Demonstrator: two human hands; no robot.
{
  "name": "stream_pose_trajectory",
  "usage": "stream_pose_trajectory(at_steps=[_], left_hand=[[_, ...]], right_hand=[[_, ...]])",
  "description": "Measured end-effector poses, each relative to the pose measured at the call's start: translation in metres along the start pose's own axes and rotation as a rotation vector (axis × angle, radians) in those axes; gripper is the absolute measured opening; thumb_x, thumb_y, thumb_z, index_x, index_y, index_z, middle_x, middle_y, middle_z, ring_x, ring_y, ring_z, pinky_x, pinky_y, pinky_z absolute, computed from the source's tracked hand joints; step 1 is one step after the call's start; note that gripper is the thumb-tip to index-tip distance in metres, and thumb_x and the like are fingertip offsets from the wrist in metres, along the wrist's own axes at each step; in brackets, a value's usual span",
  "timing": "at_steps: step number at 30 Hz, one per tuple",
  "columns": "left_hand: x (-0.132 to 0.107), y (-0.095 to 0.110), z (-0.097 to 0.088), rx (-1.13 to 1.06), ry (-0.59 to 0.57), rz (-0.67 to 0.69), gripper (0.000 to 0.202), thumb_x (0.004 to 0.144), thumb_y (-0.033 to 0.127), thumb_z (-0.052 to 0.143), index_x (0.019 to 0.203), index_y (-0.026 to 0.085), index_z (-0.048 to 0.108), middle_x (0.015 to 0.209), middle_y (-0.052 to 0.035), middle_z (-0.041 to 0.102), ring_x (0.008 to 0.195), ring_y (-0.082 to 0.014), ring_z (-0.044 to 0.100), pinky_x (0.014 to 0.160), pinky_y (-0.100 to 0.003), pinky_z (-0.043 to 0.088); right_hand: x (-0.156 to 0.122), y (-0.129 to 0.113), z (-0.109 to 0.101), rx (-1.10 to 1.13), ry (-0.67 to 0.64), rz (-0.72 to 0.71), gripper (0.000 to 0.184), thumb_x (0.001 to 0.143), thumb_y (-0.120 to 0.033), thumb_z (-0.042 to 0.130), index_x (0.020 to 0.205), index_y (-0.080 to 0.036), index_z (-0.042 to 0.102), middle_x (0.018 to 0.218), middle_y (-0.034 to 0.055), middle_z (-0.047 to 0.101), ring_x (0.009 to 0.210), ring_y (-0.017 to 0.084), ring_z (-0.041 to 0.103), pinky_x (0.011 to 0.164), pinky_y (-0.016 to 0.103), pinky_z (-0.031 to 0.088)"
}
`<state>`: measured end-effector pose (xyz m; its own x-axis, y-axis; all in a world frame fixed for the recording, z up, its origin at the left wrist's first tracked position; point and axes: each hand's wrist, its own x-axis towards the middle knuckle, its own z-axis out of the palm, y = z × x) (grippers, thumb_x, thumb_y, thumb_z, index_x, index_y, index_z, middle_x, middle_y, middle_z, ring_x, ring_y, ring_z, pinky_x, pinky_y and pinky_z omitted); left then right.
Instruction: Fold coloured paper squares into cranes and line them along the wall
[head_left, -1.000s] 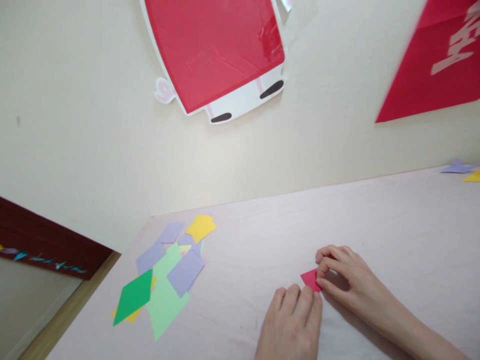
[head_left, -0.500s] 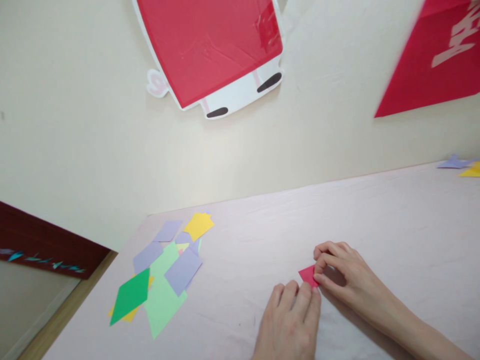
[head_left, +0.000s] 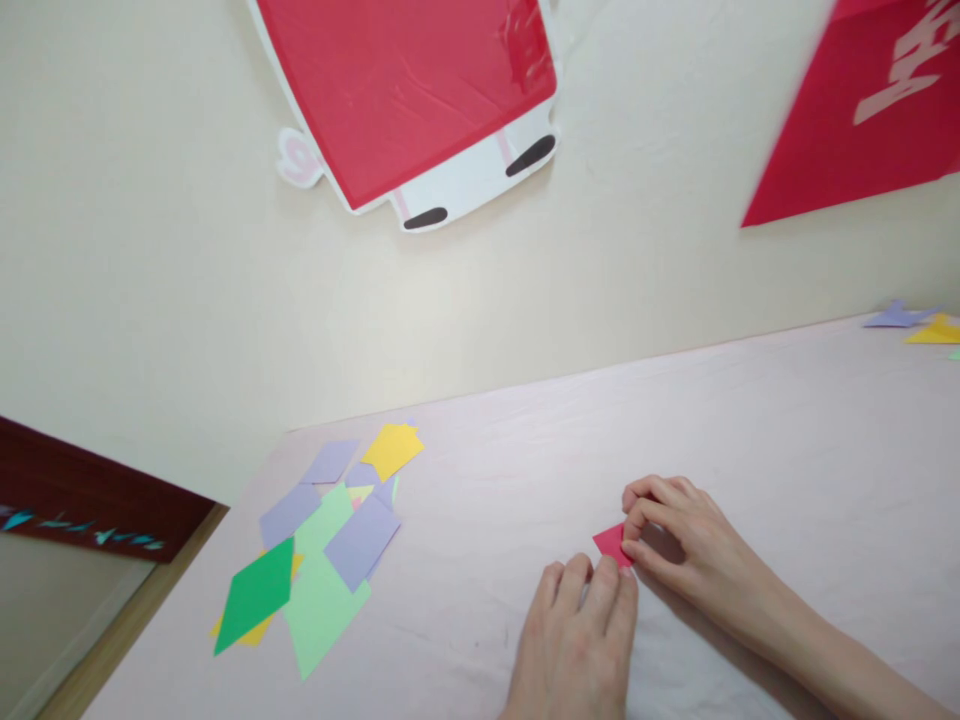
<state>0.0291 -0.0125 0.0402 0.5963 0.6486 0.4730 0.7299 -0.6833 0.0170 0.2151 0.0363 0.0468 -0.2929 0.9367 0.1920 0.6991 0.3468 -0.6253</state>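
Note:
A small pinkish-red folded piece of paper lies on the pale cloth-covered table in front of me. My right hand reaches in from the right, thumb and forefinger pinched at the paper's right side and covering that part. From below, my left hand presses its bent fingertips onto the paper's near edge, holding it against the table. Only the left corner and middle of the paper show between the two hands.
Left on the table lies a loose pile of paper sheets, with a dark green one, light green, purple and yellow ones. More paper pieces lie far right. A wall with red decorations borders the table's back.
The view has shifted slightly. Both hands keep nearly the same hold on the pinkish-red paper, with the fingers barely moved.

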Motion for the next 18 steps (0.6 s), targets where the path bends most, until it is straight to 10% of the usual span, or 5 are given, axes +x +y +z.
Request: stream_pose_trajectory(at_steps=[18], left_hand=[[0.0023,0.0007,-0.0007,-0.006,-0.081,-0.016,0.036,0.089,0.012,0.045,0.121,0.013,0.062,0.116,-0.0038,0.067,0.097,-0.0237,0.056,0.085,-0.034,0.047]], right_hand=[[-0.0019,-0.0036,-0.0024,-0.023,-0.033,-0.018,0.009,0.086,-0.016,0.052,0.082,-0.023,0.056,0.097,0.0043,0.062,0.094,0.025,0.053,0.084,0.042,0.041]])
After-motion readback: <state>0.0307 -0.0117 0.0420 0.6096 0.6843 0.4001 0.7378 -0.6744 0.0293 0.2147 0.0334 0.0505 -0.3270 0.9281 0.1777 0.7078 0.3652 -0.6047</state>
